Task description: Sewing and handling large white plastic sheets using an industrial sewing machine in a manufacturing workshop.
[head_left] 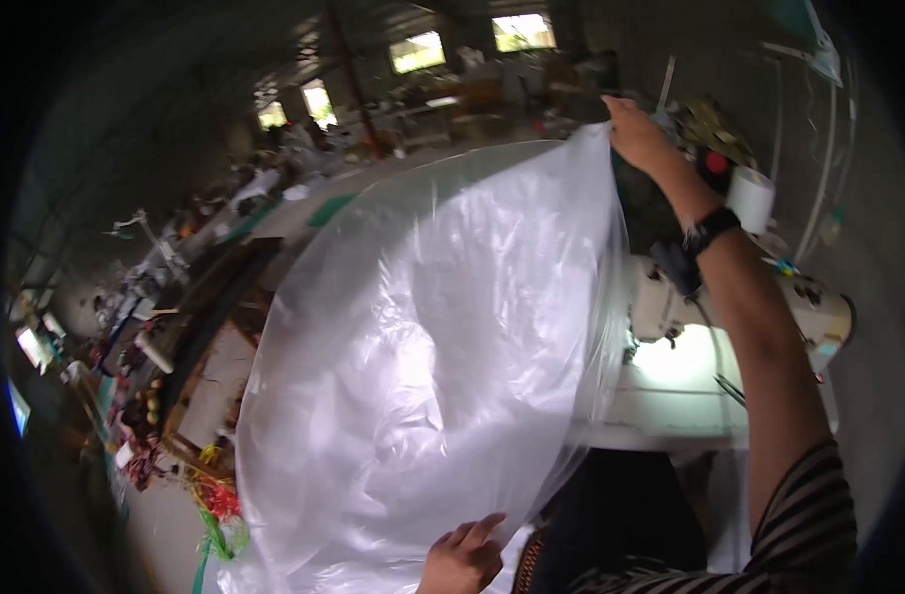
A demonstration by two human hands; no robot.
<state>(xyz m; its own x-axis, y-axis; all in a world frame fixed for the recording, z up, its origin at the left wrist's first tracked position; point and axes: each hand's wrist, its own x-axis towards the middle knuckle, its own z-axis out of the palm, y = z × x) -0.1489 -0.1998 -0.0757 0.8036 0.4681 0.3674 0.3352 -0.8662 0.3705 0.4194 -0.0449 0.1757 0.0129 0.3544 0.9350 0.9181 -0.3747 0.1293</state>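
Observation:
A large sheet of thin, see-through plastic film (413, 366) billows in front of me, wrinkled and shining where light strikes it. Whether it is a single sheet or a bag, I cannot tell. My right hand (640, 137), arm raised far out, pinches its upper right corner and pulls that edge taut. Low at the bottom edge, my left hand (462, 559) has its fingers curled together at the film's near edge. The fingertips there are partly hidden. A dark wristband (712, 230) is on my right wrist.
To the right, under my right forearm, a sewing machine (660, 302) stands on a pale, lit worktable (660, 411). A white thread cone (750, 201) is behind it. Red and green plastic scraps (220, 500) lie at the left, beside a cluttered wooden frame (200, 391).

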